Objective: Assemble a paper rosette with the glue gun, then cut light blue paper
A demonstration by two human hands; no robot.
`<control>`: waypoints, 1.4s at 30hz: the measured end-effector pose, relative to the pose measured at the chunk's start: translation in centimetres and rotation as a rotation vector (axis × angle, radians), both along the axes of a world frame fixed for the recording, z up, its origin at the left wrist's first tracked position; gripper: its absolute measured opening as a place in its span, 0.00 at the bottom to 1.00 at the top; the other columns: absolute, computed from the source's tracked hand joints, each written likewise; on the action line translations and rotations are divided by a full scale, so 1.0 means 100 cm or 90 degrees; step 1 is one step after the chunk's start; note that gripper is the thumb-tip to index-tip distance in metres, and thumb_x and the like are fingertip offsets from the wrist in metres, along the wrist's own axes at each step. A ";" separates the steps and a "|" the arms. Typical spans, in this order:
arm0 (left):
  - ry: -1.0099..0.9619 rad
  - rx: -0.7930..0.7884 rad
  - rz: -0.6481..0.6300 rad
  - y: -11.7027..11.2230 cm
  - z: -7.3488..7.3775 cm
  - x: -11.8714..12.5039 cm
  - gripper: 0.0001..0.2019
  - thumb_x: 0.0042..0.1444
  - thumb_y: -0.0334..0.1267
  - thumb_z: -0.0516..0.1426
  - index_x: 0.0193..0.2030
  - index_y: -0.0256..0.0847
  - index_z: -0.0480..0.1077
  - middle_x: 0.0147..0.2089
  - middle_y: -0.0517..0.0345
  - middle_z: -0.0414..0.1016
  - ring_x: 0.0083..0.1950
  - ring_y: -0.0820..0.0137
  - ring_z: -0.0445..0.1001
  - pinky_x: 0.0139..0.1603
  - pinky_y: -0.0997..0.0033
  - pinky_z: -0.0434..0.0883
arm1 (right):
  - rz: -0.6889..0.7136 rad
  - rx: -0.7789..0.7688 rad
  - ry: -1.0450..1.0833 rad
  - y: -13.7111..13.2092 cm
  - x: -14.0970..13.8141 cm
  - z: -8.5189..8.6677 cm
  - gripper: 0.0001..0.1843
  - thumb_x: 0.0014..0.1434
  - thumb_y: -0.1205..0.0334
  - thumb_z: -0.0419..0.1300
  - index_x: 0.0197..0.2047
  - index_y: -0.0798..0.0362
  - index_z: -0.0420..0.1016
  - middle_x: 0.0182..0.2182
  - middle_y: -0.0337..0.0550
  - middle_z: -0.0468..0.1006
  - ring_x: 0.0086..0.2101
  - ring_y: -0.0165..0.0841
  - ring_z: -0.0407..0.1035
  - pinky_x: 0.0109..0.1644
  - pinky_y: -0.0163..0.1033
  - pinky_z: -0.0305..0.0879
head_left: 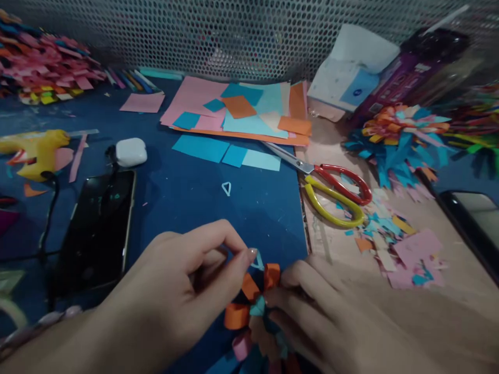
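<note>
Thumb and forefinger of my left hand (191, 275) pinch together at the edge of a small light blue folded paper triangle (258, 259). Just below it lies a paper craft (257, 306) made of curled orange, pink, teal and brown strips, its lower end near the bottom edge of the view. My right hand (327, 317) grips this craft from the right, fingertips beside an orange paper loop (272, 275); its lower fingers are partly hidden. Another small light blue paper triangle (226, 188) rests on the blue mat, above my left hand.
Scissors (335, 192) with red and yellow handles lie beyond my right hand, near paper scraps (413, 254). Coloured sheets (195, 98) are stacked at the back. On the left are a phone (97, 228), a white earbud case (131, 151) and a yellow glue gun (39, 150).
</note>
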State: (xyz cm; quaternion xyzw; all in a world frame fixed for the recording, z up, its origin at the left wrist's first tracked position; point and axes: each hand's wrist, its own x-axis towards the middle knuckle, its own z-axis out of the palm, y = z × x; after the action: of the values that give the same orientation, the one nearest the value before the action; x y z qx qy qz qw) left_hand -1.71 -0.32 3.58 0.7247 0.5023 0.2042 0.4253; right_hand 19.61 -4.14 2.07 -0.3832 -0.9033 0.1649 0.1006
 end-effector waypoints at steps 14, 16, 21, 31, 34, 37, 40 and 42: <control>0.005 -0.045 -0.056 -0.002 -0.007 0.008 0.13 0.59 0.43 0.51 0.25 0.44 0.66 0.13 0.65 0.63 0.12 0.75 0.56 0.12 0.78 0.52 | -0.093 -0.039 0.051 -0.012 -0.001 -0.018 0.07 0.62 0.68 0.51 0.36 0.53 0.70 0.33 0.45 0.68 0.34 0.38 0.60 0.35 0.44 0.59; 0.005 -0.048 -0.063 -0.003 -0.008 0.007 0.13 0.59 0.43 0.51 0.26 0.44 0.66 0.13 0.65 0.63 0.13 0.75 0.55 0.12 0.78 0.52 | -0.102 -0.047 0.055 -0.012 -0.002 -0.018 0.06 0.61 0.68 0.52 0.35 0.53 0.70 0.33 0.45 0.67 0.34 0.38 0.60 0.37 0.45 0.59; 0.014 -0.060 -0.073 -0.003 -0.012 0.004 0.12 0.60 0.44 0.51 0.28 0.45 0.67 0.15 0.65 0.64 0.14 0.74 0.57 0.12 0.77 0.52 | -0.107 -0.082 0.080 -0.009 -0.005 -0.016 0.07 0.61 0.67 0.52 0.34 0.53 0.70 0.32 0.44 0.68 0.35 0.38 0.61 0.35 0.43 0.60; -0.033 -0.058 -0.140 -0.007 -0.004 0.005 0.08 0.61 0.34 0.51 0.29 0.43 0.65 0.15 0.69 0.69 0.13 0.79 0.63 0.14 0.83 0.57 | -0.070 0.002 0.076 -0.020 0.000 -0.015 0.12 0.66 0.66 0.47 0.39 0.53 0.72 0.31 0.43 0.71 0.30 0.34 0.62 0.32 0.40 0.60; 0.014 0.061 -0.165 -0.010 -0.002 0.005 0.07 0.59 0.30 0.52 0.30 0.42 0.65 0.14 0.72 0.65 0.12 0.81 0.57 0.15 0.83 0.55 | -0.071 0.005 0.101 -0.021 0.000 -0.016 0.13 0.67 0.66 0.46 0.40 0.53 0.72 0.31 0.42 0.71 0.30 0.34 0.62 0.33 0.39 0.61; 0.058 0.151 -0.165 -0.011 -0.003 0.003 0.06 0.58 0.31 0.54 0.30 0.42 0.67 0.14 0.72 0.62 0.13 0.80 0.55 0.15 0.81 0.54 | -0.074 0.000 0.089 -0.019 0.000 -0.016 0.11 0.67 0.66 0.48 0.40 0.53 0.72 0.31 0.42 0.72 0.31 0.34 0.63 0.34 0.39 0.62; 0.061 0.151 -0.180 -0.011 -0.007 0.001 0.06 0.59 0.31 0.54 0.31 0.42 0.68 0.13 0.72 0.59 0.13 0.80 0.53 0.15 0.80 0.53 | -0.071 0.003 0.073 -0.019 0.000 -0.016 0.14 0.68 0.64 0.46 0.39 0.53 0.72 0.31 0.42 0.73 0.30 0.33 0.63 0.34 0.39 0.62; 0.054 0.135 -0.183 -0.011 -0.009 0.001 0.07 0.60 0.32 0.53 0.32 0.42 0.68 0.13 0.72 0.58 0.13 0.80 0.53 0.16 0.80 0.53 | -0.072 0.008 0.079 -0.019 0.000 -0.017 0.17 0.69 0.63 0.43 0.39 0.52 0.72 0.30 0.42 0.73 0.30 0.33 0.64 0.33 0.39 0.62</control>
State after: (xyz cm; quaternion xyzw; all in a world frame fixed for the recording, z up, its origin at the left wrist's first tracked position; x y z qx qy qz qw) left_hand -1.59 -1.38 2.65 0.8377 0.3867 0.1627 0.3497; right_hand 19.63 -6.09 0.34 -0.4219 -0.8733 0.1765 0.1680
